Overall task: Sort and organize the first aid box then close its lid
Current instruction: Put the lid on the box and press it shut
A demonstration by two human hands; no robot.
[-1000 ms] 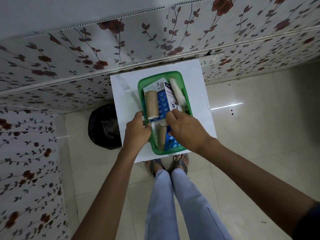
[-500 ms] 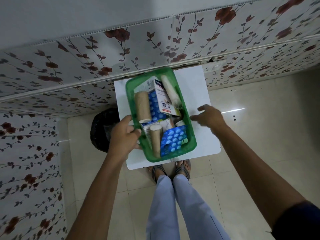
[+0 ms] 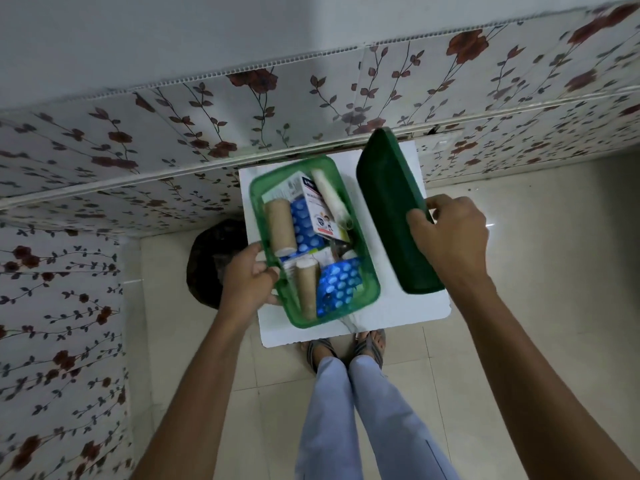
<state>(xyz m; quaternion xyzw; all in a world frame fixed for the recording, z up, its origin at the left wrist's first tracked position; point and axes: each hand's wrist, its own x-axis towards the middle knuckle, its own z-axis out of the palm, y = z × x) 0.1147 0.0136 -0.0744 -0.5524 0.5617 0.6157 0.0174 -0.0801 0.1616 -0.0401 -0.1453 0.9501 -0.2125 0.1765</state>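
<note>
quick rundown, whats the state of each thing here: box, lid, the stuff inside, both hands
box: open, packed, on the white table
lid: off the box, tilted to its right
tan rolls: lying in the box
white carton: lying slanted on top
blue pill strips: lying flat in the box
left hand: grip on the box's left rim
right hand: grip on the lid's edge

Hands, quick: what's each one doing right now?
Left hand: closed on the green box rim.
Right hand: closed on the dark green lid, box uncovered.
</note>
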